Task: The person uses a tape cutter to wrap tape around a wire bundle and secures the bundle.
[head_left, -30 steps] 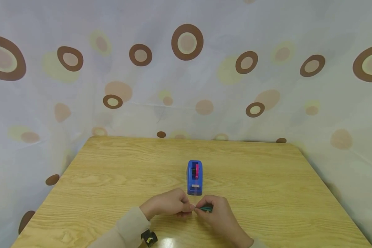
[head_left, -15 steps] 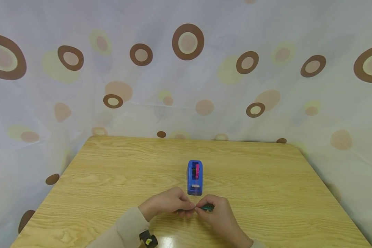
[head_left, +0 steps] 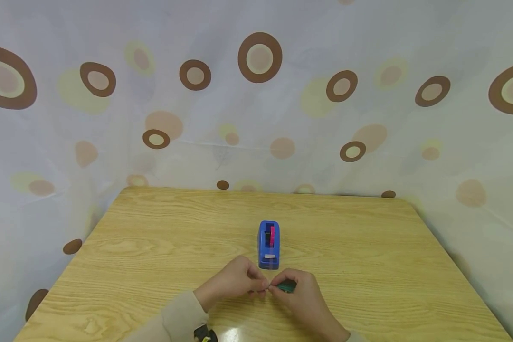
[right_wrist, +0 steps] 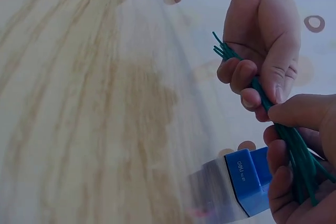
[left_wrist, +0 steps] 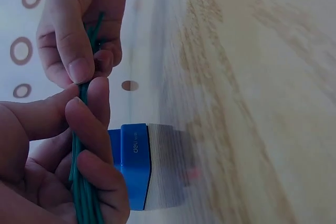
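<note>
A bundle of thin green strands (right_wrist: 294, 150) runs through both hands, its exact kind unclear. With thumb and fingers, my left hand (head_left: 237, 280) grips one part, and several strand ends stick out past its fingers in the right wrist view. My right hand (head_left: 301, 294) holds the other part, its thumb and forefinger pinching close to the left thumb tip. In the head view only a short green piece shows inside the right hand. Just beyond the hands stands a blue tape dispenser (head_left: 262, 242) with a pink-cored roll; neither hand touches its body.
The wooden table (head_left: 367, 247) spreads around the hands. Behind it hangs a pale curtain (head_left: 299, 166) printed with brown rings. A black wrist device (head_left: 205, 334) shows below the left sleeve (head_left: 184, 311).
Both hands stay almost in place, pinching the bundle. The left hand has tilted and risen slightly, and the green bit seen under it half a second ago is hidden. The dispenser has not moved.
</note>
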Demonstrator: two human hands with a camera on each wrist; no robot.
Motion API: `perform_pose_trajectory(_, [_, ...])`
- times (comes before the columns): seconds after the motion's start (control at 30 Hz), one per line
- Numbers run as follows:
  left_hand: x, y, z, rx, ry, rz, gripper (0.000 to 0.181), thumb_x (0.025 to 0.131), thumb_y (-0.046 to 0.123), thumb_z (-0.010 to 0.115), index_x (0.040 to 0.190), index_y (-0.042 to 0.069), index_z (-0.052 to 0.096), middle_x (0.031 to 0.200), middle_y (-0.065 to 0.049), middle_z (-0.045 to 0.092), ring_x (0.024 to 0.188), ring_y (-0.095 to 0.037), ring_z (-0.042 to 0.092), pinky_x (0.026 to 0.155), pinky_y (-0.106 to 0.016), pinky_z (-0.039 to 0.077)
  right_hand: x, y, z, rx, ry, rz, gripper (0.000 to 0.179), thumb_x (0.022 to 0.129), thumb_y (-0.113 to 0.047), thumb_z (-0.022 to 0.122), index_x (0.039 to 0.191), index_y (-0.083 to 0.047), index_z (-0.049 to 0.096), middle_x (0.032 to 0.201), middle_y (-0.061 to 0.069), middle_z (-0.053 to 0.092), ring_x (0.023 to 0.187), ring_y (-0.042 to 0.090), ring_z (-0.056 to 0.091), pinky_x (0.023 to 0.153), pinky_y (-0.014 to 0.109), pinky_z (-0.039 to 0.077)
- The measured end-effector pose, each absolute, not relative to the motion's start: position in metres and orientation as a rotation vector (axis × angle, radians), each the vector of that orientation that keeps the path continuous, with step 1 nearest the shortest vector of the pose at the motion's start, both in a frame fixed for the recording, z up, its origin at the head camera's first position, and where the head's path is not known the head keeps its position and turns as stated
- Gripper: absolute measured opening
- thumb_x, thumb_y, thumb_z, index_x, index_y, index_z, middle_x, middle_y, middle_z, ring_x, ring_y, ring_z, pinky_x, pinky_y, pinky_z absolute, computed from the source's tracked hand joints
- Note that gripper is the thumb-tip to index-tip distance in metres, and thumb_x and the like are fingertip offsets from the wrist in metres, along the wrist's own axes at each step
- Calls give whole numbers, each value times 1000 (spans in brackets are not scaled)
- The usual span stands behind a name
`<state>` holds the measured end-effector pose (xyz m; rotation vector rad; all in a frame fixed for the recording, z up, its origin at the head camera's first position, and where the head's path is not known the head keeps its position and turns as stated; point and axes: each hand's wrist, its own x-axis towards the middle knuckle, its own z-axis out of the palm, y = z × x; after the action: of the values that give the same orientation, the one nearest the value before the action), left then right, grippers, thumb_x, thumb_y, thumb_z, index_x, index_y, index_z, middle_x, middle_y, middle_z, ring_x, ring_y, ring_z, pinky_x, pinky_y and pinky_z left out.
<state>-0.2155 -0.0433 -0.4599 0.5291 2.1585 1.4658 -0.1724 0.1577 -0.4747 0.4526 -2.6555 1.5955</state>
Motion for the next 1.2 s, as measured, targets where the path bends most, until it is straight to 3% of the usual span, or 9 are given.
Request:
perform_pose_trajectory(0.43, [-207, -39, -455, 560, 2426, 1323, 9, 87, 14, 77, 78, 14, 79, 67, 9, 69, 62, -8, 58, 54, -24, 44, -180, 161, -470, 471, -2781, 1640, 12, 90, -24, 74, 90, -13, 75, 89, -7, 71, 86, 14, 64, 76, 26, 52])
perform_pose_trajectory(0.6, [-206, -39, -456, 584, 2482, 1289, 8, 86, 15, 78, 78, 16, 80, 68, 12, 68, 63, -7, 55, 56, -24, 45, -180, 162, -467, 519, -2807, 1651, 12, 91, -22, 73, 93, -10, 75, 92, -5, 72, 91, 16, 65, 80, 29, 53])
perform_pose_trajectory(1.2, [-214, -44, -455, 621, 2354, 1284, 8, 88, 14, 75, 81, 12, 79, 72, 8, 68, 67, -9, 58, 59, -25, 48, -182, 161, -469, 518, -2787, 1675, 6, 88, -16, 76, 88, -10, 75, 86, -5, 71, 82, 13, 61, 75, 25, 50])
